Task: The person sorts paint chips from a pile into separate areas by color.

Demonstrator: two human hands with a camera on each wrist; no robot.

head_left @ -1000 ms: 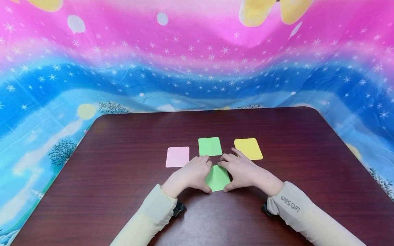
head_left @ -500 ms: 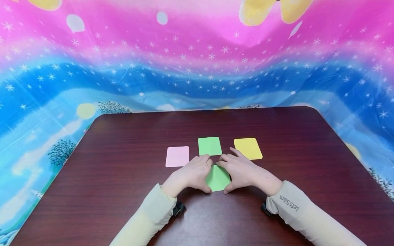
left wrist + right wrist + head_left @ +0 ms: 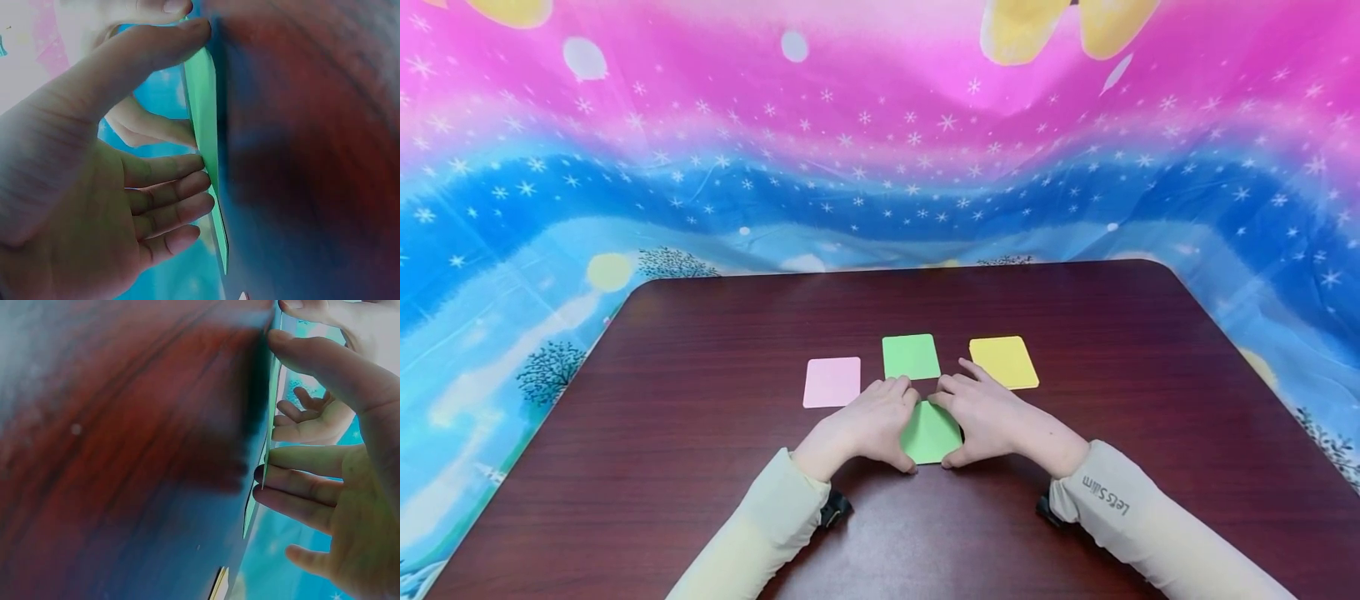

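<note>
Hardly anything has shifted over the last second: the green card [image 3: 930, 433], near the front of the table [image 3: 700, 333], is still pinched at its edges between the left hand [image 3: 868, 427] and right hand [image 3: 992, 421], so squaring seems unfinished.

Head view: left hand [image 3: 868, 425] and right hand [image 3: 992, 417] cover both sides and the far corner of the near green card [image 3: 929, 435]. Wrist views show that card edge-on only, its face unreadable. Tabletop [image 3: 312, 156] beside the card is a blur. Both sleeves cut off by the bottom edge.
</note>
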